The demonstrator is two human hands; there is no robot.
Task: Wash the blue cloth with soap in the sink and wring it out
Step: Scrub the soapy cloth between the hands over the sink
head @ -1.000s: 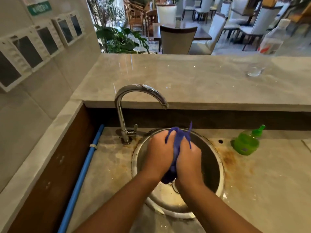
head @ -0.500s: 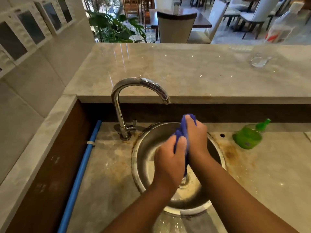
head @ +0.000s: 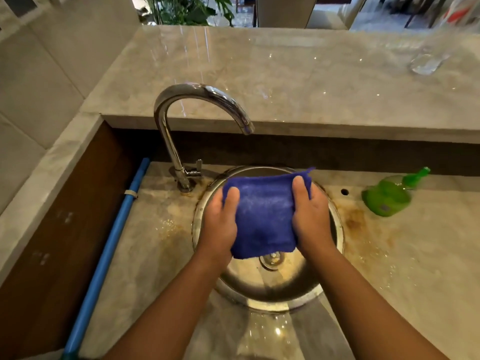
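The blue cloth point(head: 263, 216) is spread flat between my hands above the round steel sink point(head: 270, 287). My left hand point(head: 220, 222) grips its left edge, thumb on top. Its right edge is held by my right hand point(head: 310, 214), thumb also on top. The cloth's lower edge hangs just above the drain point(head: 272, 259). A green soap bottle point(head: 389, 196) lies on its side on the counter, right of the sink. The chrome faucet point(head: 197, 100) arches over the sink's back rim; I see no water running from it.
A raised stone ledge point(head: 298, 74) runs behind the sink, with a clear bottle point(head: 431, 58) on its far right. A blue pipe point(head: 109, 245) lies along the left wall. The counter point(head: 415, 255) around the sink is wet and stained.
The cloth was bunched between my hands a second ago. My hands have moved apart and it is now stretched open flat. The view has tilted down towards the sink.
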